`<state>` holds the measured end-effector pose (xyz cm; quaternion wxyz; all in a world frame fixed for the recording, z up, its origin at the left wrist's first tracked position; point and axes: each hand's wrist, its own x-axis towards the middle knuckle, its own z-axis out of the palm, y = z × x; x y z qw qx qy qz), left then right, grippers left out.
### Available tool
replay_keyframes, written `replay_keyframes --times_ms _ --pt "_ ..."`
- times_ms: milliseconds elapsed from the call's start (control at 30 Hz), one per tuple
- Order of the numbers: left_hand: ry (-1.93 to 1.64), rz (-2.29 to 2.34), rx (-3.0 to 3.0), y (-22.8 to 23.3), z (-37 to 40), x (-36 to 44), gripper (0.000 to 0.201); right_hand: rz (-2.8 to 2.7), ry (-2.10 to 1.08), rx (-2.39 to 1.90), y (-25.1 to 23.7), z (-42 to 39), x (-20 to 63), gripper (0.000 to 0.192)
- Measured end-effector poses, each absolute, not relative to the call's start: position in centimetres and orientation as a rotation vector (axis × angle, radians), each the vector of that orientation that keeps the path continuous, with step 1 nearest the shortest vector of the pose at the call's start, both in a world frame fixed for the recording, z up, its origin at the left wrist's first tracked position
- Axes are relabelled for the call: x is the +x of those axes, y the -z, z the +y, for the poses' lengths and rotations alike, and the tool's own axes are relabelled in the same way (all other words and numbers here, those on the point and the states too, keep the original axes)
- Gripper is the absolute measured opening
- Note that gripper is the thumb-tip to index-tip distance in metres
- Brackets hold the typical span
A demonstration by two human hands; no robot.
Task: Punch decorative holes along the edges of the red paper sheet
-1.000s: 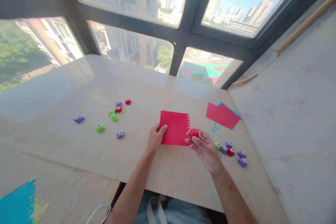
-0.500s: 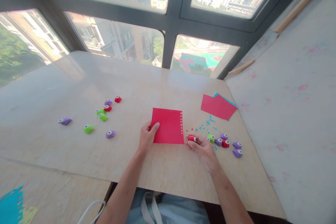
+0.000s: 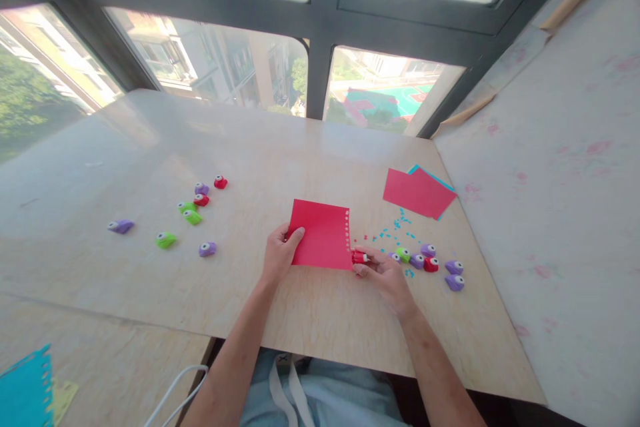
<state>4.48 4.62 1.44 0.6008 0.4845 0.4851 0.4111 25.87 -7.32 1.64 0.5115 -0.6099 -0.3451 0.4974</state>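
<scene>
The pale wood-grain table (image 3: 340, 320) spreads before you, bounded at the back by a dark grey window frame (image 3: 325, 13) and on your right by a white wall (image 3: 565, 213) with faint pink floral print. At the front edge lie your light blue cloth garment (image 3: 340, 387) and its white drawstring (image 3: 295, 390); a small dark mark near the knot is too small to read.

Your left hand (image 3: 280, 253) pinches the left edge of a square red paper sheet (image 3: 320, 233), thumb on top, fingers largely hidden; the sheet lies between your hands, slightly tilted, with a row of small punched holes along its right side. Your right hand (image 3: 387, 277) pinches a red plastic punch with a white part (image 3: 359, 257) at that side's lower end; whether the paper sits in its slot cannot be told.

At far right, overlapping red sheets (image 3: 430, 193) lie partly over blue paper (image 3: 415, 168). At lower left, a blue notched sheet (image 3: 25, 390) lies beside yellow paper (image 3: 64, 400), with a white cable (image 3: 173, 383) nearby.

Eight eye-topped purple, green and red plastic punches (image 3: 166, 240) stand scattered on your left; a similar cluster (image 3: 431, 264) stands beyond your right hand, near tiny blue (image 3: 401, 217) and red paper bits (image 3: 365, 237).
</scene>
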Motion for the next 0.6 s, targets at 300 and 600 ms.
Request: replay_keyframes --times_ms 300,600 --pt "-0.887 1.094 1.116 -1.71 4.52 4.47 0.031 -0.886 -1.193 -1.471 -1.54 -7.0 26.18 0.045" --pt "-0.89 1.098 1.182 -1.72 4.34 4.54 0.029 -0.889 -1.216 -1.48 -2.17 -6.97 26.27 0.05"
